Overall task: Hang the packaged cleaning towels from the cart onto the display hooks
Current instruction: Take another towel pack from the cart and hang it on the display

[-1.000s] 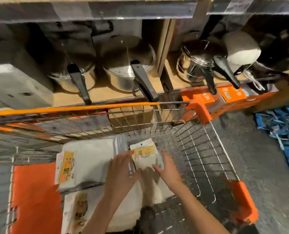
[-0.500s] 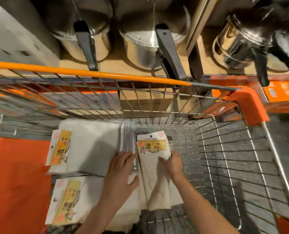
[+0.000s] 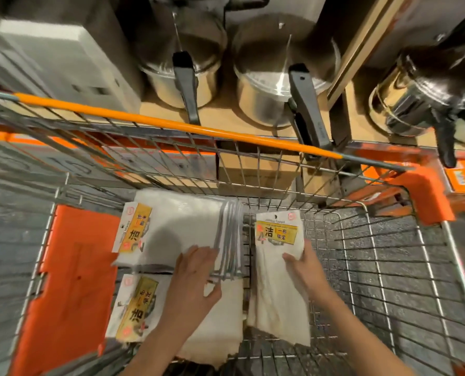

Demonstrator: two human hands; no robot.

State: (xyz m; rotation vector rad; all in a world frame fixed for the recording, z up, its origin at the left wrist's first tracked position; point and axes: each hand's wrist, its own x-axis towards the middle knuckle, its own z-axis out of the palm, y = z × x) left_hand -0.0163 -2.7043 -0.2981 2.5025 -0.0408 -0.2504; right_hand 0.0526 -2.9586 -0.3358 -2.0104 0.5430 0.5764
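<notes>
Inside the wire cart (image 3: 388, 267) lie stacks of white packaged cleaning towels with yellow labels. My right hand (image 3: 304, 270) grips one towel pack (image 3: 277, 289) by its right edge, label end pointing away from me. My left hand (image 3: 196, 280) rests with spread fingers on the upper left stack (image 3: 177, 226), at the packs' grey edges. A second stack (image 3: 141, 305) lies nearer me on the left. No display hooks are in view.
The cart's orange handle bar (image 3: 171, 123) crosses above the towels. An orange flap (image 3: 71, 280) covers the cart's left part. Behind the cart, a wooden shelf holds steel pots (image 3: 274, 85) with black handles and a grey box (image 3: 63, 61).
The view has dropped closer to the cart. My right hand has taken hold of the single pack's right side and shifted it slightly right, apart from the stack under my left hand.
</notes>
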